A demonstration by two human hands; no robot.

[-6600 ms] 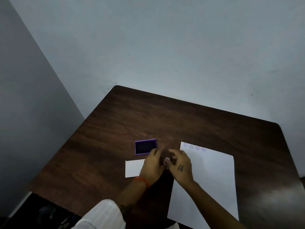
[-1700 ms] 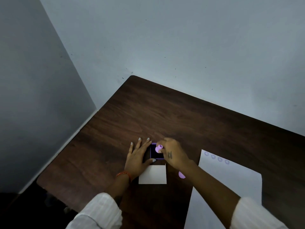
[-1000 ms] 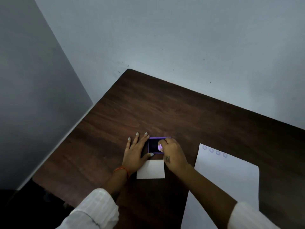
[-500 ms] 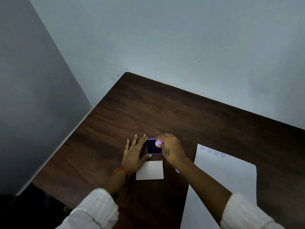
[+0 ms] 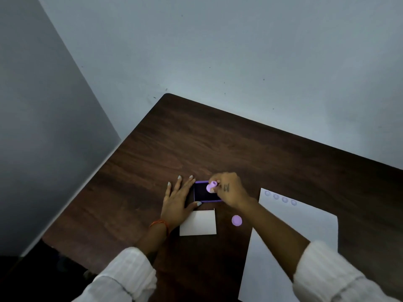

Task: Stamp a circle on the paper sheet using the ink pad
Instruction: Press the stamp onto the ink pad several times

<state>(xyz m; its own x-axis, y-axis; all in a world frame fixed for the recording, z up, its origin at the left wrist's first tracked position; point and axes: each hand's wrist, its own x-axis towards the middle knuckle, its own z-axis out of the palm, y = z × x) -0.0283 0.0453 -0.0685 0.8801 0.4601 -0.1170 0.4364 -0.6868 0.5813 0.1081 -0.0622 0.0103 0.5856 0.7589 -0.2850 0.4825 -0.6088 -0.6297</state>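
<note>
A: Paper sheet, large, white and rectangular (image 5: 294,240), is lying nearest, under the right forearm, its near end running off the bottom of the view; four faint blue rings (image 5: 280,198) are sitting in a row along its far edge.

B: One small white card (image 5: 198,223) and one round lilac cap (image 5: 236,220) are lying just left of it, apart from each other.

A: Beyond the card, one purple-framed dark ink pad (image 5: 201,192) is resting flat. The left hand (image 5: 177,199) is lying beside it, fingers spread wide, thumb touching its near corner.

B: The right hand (image 5: 230,191) is pinching one small lilac stamp (image 5: 211,186), tilted over the pad's right part; contact is unclear.

A: The dark wooden table (image 5: 239,144) is offering open room beyond, up to its far edge at the wall.
</note>
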